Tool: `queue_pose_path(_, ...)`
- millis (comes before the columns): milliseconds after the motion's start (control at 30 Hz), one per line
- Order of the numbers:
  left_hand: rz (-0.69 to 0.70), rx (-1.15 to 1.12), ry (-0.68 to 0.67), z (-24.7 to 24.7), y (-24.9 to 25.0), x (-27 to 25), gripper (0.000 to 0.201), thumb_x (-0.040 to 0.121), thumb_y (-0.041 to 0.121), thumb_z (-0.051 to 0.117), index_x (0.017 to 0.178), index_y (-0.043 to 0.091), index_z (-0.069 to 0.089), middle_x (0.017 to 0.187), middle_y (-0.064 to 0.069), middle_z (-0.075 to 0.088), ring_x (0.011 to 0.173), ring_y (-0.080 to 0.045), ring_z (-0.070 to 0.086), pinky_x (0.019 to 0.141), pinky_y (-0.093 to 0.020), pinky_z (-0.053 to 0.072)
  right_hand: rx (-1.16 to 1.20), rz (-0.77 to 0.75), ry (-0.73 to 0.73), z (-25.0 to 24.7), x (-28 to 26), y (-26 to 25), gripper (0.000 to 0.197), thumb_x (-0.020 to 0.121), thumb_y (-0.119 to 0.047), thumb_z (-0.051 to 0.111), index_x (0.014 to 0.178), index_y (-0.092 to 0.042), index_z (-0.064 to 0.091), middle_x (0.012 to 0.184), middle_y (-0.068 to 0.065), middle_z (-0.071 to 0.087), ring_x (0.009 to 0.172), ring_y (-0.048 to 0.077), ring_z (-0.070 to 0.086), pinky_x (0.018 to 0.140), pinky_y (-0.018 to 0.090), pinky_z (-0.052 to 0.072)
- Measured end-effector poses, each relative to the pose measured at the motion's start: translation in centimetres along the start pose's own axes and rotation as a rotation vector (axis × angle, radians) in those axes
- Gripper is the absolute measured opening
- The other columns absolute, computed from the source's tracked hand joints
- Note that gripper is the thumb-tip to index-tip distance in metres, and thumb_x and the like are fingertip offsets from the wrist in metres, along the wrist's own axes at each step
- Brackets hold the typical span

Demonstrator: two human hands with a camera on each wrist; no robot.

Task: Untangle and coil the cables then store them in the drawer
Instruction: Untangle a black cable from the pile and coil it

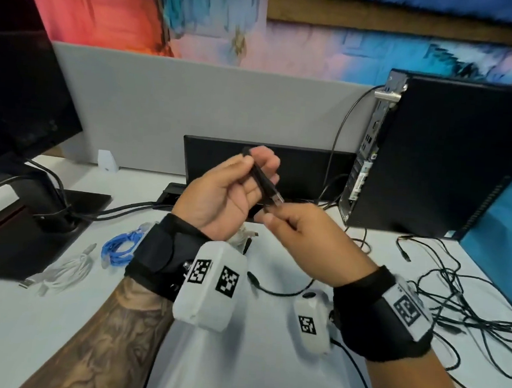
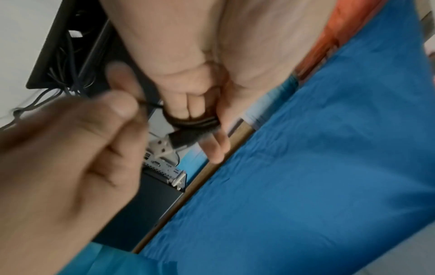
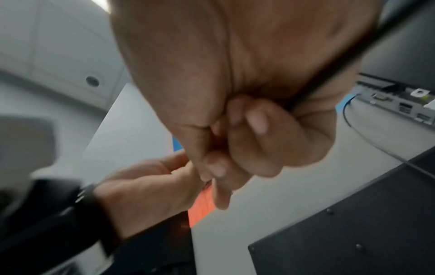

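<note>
My left hand (image 1: 243, 180) is raised above the desk and holds a small coil of black USB cable (image 1: 260, 176), its metal plug (image 1: 277, 198) sticking out toward the right. In the left wrist view the coil (image 2: 191, 121) loops round my fingers with the plug (image 2: 181, 141) below. My right hand (image 1: 277, 220) pinches the thin black strand just beside the plug; the strand (image 3: 329, 74) runs back past my palm. A tangle of black cables (image 1: 454, 304) lies on the desk at right. A coiled blue cable (image 1: 120, 246) and a coiled white cable (image 1: 64, 272) lie at left.
A black computer tower (image 1: 441, 159) stands at right, a monitor (image 1: 22, 77) on its base at left. A flat black panel (image 1: 299, 166) leans against the grey partition (image 1: 194, 109) behind my hands. A blue board (image 1: 502, 243) stands at far right.
</note>
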State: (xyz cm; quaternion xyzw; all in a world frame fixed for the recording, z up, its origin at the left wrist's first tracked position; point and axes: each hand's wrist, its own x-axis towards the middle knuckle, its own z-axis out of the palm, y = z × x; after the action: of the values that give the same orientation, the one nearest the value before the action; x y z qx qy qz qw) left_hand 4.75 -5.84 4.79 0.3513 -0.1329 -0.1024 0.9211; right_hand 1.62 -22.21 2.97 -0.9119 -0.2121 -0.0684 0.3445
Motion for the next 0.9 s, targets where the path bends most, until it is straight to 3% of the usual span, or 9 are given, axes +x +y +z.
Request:
queue_pose_path(100,0.153,0.117,0.141,-1.2,0.0,0.7,0.022,0.103,0.002,0.041,0.107,0.003,0.062,0.094,-0.006,0.075,0.095,-0.019,0.073,0.087,-0.029,0.058,-0.066,-0.039,-0.121,-0.1,-0.5,-1.0,0.036,0.105,-0.038,0.05,0.082,-0.013,0.063,0.068,0.007,0.052,0.061,0.016,0.047,0.064,0.042,0.046)
queue_pose_path(167,0.312,0.499,0.21,-1.8,-0.5,0.7,0.021,0.101,0.001,0.047,0.105,0.005,0.067,0.093,-0.007,0.076,0.093,-0.022,0.074,0.087,-0.03,0.058,-0.041,-0.059,-0.131,-0.9,-0.9,-2.0,0.034,0.103,-0.038,0.055,0.08,-0.015,0.066,0.069,0.007,0.056,0.06,0.016,0.049,0.062,0.041,0.045)
queue_pose_path(233,0.379,0.883,0.173,-2.3,-1.5,0.4,0.02,0.098,0.0,0.053,0.104,0.007,0.071,0.089,-0.005,0.076,0.083,-0.017,0.074,0.08,-0.031,0.059,0.042,-0.09,-0.036,-1.8,-1.3,-2.6,0.026,0.101,-0.032,0.06,0.083,-0.017,0.072,0.064,-0.001,0.058,0.057,0.003,0.05,0.058,0.028,0.042)
queue_pose_path(300,0.288,1.033,0.057,-2.5,-2.2,0.3,0.021,0.098,0.004,0.054,0.098,0.009,0.074,0.084,-0.004,0.074,0.075,-0.017,0.071,0.071,-0.036,0.058,0.079,-0.103,0.094,-2.8,-1.5,-2.6,0.023,0.1,-0.027,0.062,0.081,-0.021,0.072,0.065,-0.013,0.063,0.063,-0.002,0.058,0.062,0.023,0.046)
queue_pose_path(433,-0.027,0.875,-0.172,-1.5,-2.1,-0.3,0.032,0.1,0.013,0.041,0.091,0.0,0.069,0.069,-0.009,0.058,0.06,-0.019,0.054,0.073,-0.042,0.045,-0.023,-0.05,0.329,-4.5,-1.2,-0.2,0.021,0.098,-0.032,0.061,0.08,-0.027,0.069,0.065,-0.013,0.059,0.061,0.008,0.053,0.06,0.033,0.048)
queue_pose_path(533,-0.163,0.703,-0.257,-0.5,-1.6,-0.6,0.026,0.089,0.012,0.041,0.094,0.0,0.065,0.064,-0.002,0.049,0.055,-0.015,0.045,0.072,-0.034,0.05,0.013,-0.032,0.427,-4.3,-0.9,1.3,0.018,0.099,-0.032,0.062,0.083,-0.027,0.07,0.068,-0.007,0.061,0.063,0.012,0.054,0.062,0.034,0.048)
queue_pose_path(667,-0.257,0.245,-0.265,-0.2,-0.3,-0.8,0.023,0.095,0.009,0.041,0.096,0.002,0.063,0.068,0.0,0.045,0.056,-0.011,0.044,0.072,-0.031,0.053,0.162,-0.049,0.379,-2.2,-0.1,1.5,0.02,0.104,-0.023,0.056,0.093,-0.025,0.073,0.083,-0.008,0.07,0.078,0.005,0.063,0.069,0.018,0.048)
queue_pose_path(767,-0.23,-0.008,-0.199,0.3,0.2,-0.9,0.024,0.093,0.009,0.045,0.101,-0.001,0.065,0.072,-0.002,0.058,0.061,-0.011,0.059,0.076,-0.033,0.058,0.216,-0.069,0.28,-0.7,0.4,1.0,0.021,0.105,-0.022,0.053,0.1,-0.024,0.074,0.091,-0.014,0.073,0.088,0.003,0.066,0.078,0.018,0.05)
queue_pose_path(900,-0.014,-0.076,0.051,0.5,0.1,-0.3,0.022,0.1,0.006,0.043,0.104,-0.002,0.064,0.087,-0.008,0.074,0.083,-0.016,0.074,0.084,-0.033,0.06,0.123,-0.038,0.086,0.6,0.2,-0.2,0.03,0.106,-0.028,0.05,0.079,-0.023,0.061,0.06,-0.014,0.048,0.057,0.003,0.043,0.055,0.018,0.035)
